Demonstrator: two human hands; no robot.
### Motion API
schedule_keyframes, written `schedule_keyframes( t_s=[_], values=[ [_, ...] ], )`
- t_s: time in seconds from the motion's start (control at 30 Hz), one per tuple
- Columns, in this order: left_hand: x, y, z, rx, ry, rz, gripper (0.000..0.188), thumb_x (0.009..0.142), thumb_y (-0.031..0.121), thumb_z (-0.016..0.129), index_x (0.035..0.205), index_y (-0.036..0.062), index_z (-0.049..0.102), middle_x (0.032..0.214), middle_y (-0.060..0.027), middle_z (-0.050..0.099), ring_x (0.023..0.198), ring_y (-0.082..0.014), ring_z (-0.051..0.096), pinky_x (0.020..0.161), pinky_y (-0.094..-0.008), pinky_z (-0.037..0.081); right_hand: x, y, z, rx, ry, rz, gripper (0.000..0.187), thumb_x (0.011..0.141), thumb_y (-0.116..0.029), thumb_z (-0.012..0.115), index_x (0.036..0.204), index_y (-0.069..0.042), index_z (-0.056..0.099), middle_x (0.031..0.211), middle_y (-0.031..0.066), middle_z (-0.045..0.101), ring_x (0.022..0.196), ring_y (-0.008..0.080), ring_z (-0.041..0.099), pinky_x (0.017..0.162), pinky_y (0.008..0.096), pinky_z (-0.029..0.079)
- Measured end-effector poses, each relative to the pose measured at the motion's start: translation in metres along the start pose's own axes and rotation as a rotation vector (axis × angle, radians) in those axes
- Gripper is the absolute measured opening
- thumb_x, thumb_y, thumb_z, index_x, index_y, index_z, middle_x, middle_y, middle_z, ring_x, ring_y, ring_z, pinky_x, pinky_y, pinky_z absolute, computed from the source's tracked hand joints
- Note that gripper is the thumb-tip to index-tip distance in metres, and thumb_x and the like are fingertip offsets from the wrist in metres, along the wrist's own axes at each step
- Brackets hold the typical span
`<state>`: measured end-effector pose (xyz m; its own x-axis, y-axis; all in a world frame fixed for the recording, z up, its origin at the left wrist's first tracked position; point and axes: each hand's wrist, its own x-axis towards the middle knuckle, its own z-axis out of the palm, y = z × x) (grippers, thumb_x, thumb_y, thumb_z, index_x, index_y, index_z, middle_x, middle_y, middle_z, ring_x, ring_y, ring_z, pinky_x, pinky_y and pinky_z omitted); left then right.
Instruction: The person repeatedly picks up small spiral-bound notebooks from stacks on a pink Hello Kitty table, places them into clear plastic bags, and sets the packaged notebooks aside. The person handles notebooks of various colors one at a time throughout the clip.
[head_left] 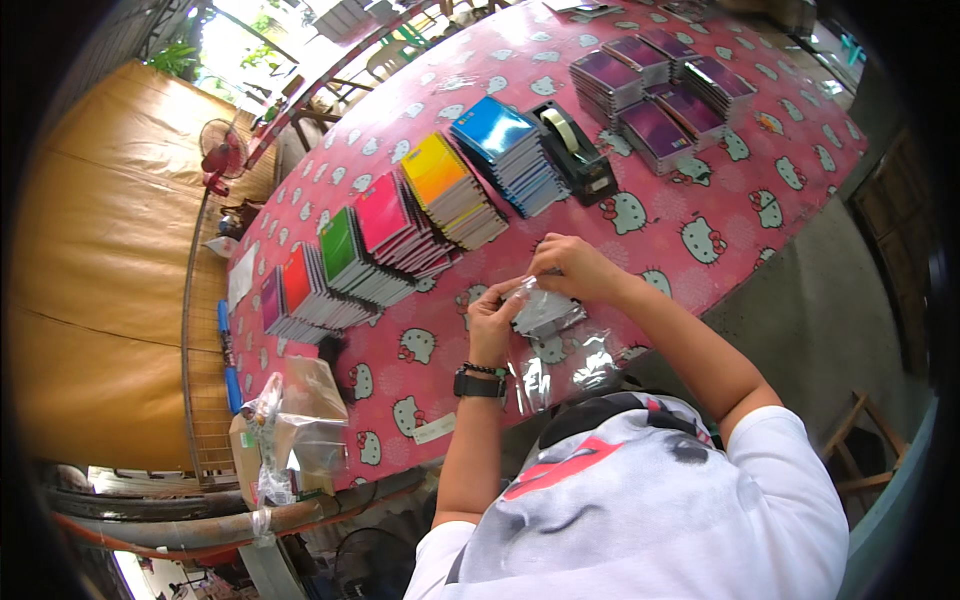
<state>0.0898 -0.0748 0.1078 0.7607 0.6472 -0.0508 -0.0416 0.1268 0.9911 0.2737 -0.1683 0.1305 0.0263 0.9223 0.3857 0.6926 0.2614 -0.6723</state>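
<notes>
Near the front edge of the table, my left hand (493,322) and my right hand (575,268) meet at a clear plastic bag (547,314). The fingers of both hands pinch its upper edge. Something pale shows through the plastic, too glary to make out. More loose clear plastic (575,372) lies just below, against the table edge. Beyond my hands runs a row of spiral notebook stacks: purple (273,300), red (296,272), green (340,240), pink (384,208), yellow (440,170) and blue (494,130). At the row's right end stands a black tape dispenser (590,172).
Several stacks of purple notebooks (655,125) stand at the far right of the pink patterned table (705,240). A cardboard box (318,385) with clear plastic bags sits at the left edge. Further off are a red fan (222,150) and a yellow tarp (100,280).
</notes>
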Motion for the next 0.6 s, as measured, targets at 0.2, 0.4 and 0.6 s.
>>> schedule_keyframes(
  t_s=[0.2, 0.4, 0.6],
  values=[
    [-0.019, 0.042, 0.027, 0.584, 0.059, 0.502, 0.033, 0.075, 0.019, 0.072, 0.104, 0.0049, 0.067, 0.119, -0.0092, 0.061, 0.125, -0.0279, 0.044, 0.109, -0.0417, 0.023, -0.036, -0.016, -0.014, -0.058, 0.074, -0.166, 0.026, 0.079, -0.027, 0.066, 0.098, -0.009, 0.069, 0.115, 0.0036, 0.063, 0.114, 0.0255, 0.048, 0.097, 0.0436, 0.034],
    [-0.035, -0.001, 0.024, 0.906, 0.149, 0.69, 0.02, 0.074, 0.021, 0.075, 0.087, 0.0066, 0.07, 0.108, -0.0073, 0.067, 0.118, -0.028, 0.05, 0.105, -0.0441, 0.029, -0.057, -0.019, 0.017, -0.112, 0.266, -0.131, 0.026, 0.076, -0.028, 0.069, 0.093, -0.008, 0.067, 0.109, 0.0021, 0.064, 0.111, 0.0251, 0.049, 0.096, 0.0427, 0.033],
    [-0.032, 0.002, 0.032, 0.758, 0.276, 0.591, 0.006, 0.077, 0.01, 0.072, 0.081, 0.0051, 0.072, 0.096, -0.0063, 0.07, 0.105, -0.0237, 0.054, 0.1, -0.0395, 0.033, -0.042, -0.029, 0.013, -0.105, 0.349, -0.1, 0.021, 0.072, -0.021, 0.073, 0.079, -0.005, 0.062, 0.097, 0.0064, 0.062, 0.104, 0.0267, 0.052, 0.09, 0.0404, 0.037]
  ],
)
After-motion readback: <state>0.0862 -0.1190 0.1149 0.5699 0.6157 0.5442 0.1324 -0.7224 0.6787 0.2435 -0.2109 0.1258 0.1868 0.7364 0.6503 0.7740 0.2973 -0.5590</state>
